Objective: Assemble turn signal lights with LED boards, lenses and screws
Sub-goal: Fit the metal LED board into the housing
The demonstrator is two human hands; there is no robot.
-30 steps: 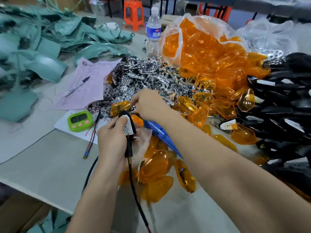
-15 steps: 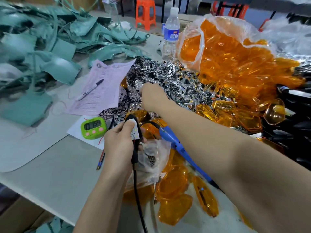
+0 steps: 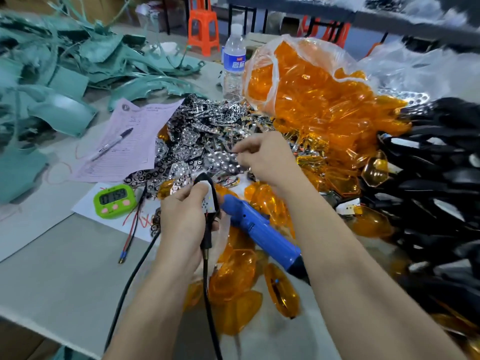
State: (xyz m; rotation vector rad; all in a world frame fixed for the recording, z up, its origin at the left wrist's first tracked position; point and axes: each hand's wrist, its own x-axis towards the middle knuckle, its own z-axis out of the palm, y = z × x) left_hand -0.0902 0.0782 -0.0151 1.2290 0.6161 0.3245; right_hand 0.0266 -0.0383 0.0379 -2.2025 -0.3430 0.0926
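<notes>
At the counter's (image 3: 65,255) middle, grips the black housing (image 3: 204,181), LED board (image 3: 209,203) face up, in the left hand (image 3: 185,222), ready for the next part. At twelve o'clock, bunches the fingers of the right hand (image 3: 265,157) over the reflector pile (image 3: 197,136); cannot tell whether pinching anything. Has the screwdriver (image 3: 259,231) at three o'clock, handy.

orange lenses (image 3: 324,113), blue screwdriver (image 3: 259,229), green timer (image 3: 114,201), pink paper (image 3: 135,141).
</notes>
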